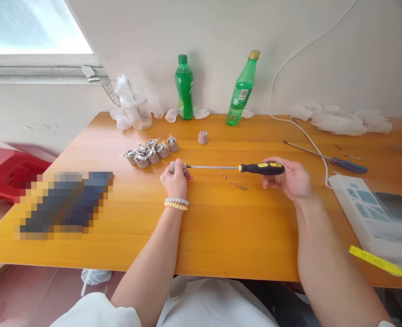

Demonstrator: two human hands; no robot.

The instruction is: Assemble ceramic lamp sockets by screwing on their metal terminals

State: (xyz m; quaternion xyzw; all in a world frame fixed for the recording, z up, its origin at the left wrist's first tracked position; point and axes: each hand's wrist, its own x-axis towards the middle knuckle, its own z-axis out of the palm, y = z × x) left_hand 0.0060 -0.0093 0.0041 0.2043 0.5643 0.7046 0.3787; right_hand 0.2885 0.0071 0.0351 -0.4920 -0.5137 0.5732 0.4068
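Observation:
My left hand (176, 179) is closed round a small grey socket part (173, 166), held on its side just above the wooden table (221, 227). My right hand (291, 178) grips the black and yellow handle of a long screwdriver (241, 168). Its shaft lies level and its tip meets the open end of the part. Several loose screws and a thin metal strip (239, 185) lie on the table under the shaft. A cluster of several grey socket parts (150, 152) with metal tabs sits just beyond my left hand. One more grey part (202, 137) stands alone further back.
Two green bottles (184, 88) (241, 91) stand by the wall, the right one leaning. A blue-handled screwdriver (333, 160), white cable, power strip (364, 209) and white foam netting (340, 120) fill the right side. A clear plastic bag (134, 106) sits back left, a red stool (6, 175) off the left edge.

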